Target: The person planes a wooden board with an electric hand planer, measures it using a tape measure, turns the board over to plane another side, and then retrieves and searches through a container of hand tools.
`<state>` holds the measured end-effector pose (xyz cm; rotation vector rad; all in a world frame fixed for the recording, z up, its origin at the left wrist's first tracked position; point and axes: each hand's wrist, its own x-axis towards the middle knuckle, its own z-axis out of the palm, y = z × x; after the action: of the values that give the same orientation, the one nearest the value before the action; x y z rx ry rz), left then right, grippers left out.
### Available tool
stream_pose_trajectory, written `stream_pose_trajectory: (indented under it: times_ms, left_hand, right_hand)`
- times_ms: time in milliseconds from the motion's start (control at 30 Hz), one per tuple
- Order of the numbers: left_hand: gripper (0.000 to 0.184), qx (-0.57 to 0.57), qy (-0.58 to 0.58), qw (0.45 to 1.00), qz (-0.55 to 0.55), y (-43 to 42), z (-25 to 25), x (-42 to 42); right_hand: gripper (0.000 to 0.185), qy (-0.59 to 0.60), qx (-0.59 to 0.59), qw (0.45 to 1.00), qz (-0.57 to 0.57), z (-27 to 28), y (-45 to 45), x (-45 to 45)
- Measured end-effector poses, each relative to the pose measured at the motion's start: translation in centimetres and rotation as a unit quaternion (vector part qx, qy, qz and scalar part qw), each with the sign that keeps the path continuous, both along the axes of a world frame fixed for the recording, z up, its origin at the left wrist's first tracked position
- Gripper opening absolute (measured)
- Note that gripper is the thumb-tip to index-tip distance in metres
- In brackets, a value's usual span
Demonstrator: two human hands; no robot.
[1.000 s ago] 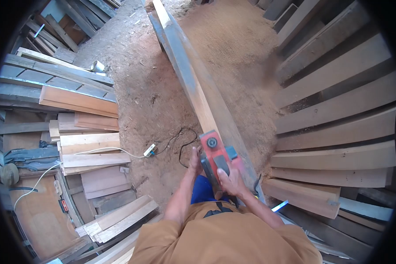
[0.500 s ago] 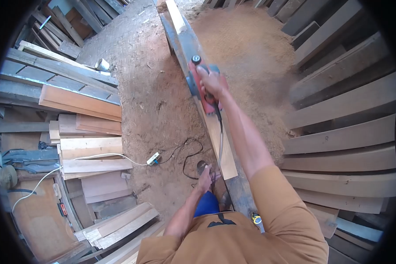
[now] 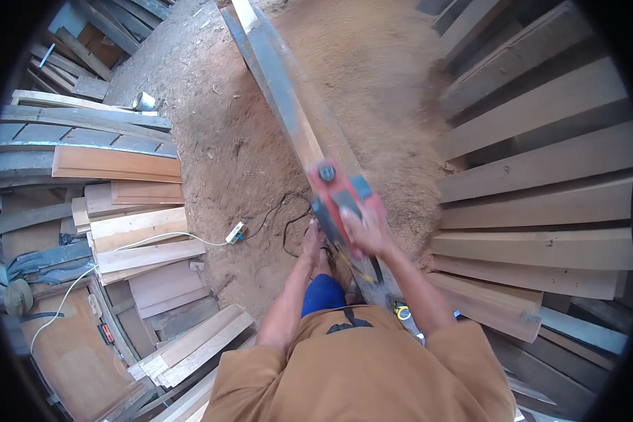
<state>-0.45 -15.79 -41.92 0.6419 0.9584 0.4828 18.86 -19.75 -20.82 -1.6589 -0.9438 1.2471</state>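
Note:
My right hand (image 3: 367, 231) is closed around the handle of a red electric planer (image 3: 330, 184), which sits close to my body on a pale wooden board (image 3: 304, 137). The board lies lengthwise along a narrow, worn bench (image 3: 278, 88), and the planer covers its near part. My left hand (image 3: 312, 243) is low beside the bench, just left of the planer. Its fingers are small and partly hidden, so I cannot make out whether they grip anything. A dark power cord (image 3: 285, 228) loops on the ground near it.
A white socket block (image 3: 235, 233) on a pale cable lies on the dusty ground. Stacked boards (image 3: 144, 228) fill the left side, and leaning planks (image 3: 541, 176) line the right. A tape measure (image 3: 403, 312) rests by my waist. Sawdust (image 3: 380, 77) covers the ground beyond the bench.
My right hand has drawn the planer back along the board toward my body. My left hand has moved forward, close to the planer's side. The view has shifted slightly.

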Motion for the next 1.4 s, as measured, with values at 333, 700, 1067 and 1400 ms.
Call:
stream_pose_trajectory:
  times_ms: [333, 700, 1067, 1400]
  left_hand:
    - [0.069, 0.050, -0.047, 0.998, 0.010, -0.5, 2.6, 0.7]
    - [0.060, 0.296, 0.203, 0.917, -0.171, -1.1, 6.9, 1.4]
    - [0.064, 0.244, 0.227, 0.909, -0.251, -0.1, 6.6, 0.4]
    - [0.067, 0.297, 0.159, 0.930, -0.149, -1.3, -2.0, -0.9]
  right_hand:
    - [0.053, 0.001, -0.040, 0.999, -0.034, -0.8, -10.7, -3.1]
    - [0.043, 0.009, 0.037, 0.997, -0.074, -0.6, 20.2, 1.6]
    - [0.054, 0.017, 0.025, 0.996, -0.089, -0.3, 40.0, 6.3]
    - [0.041, 0.141, -0.002, 0.988, -0.059, -0.7, 20.6, 3.6]
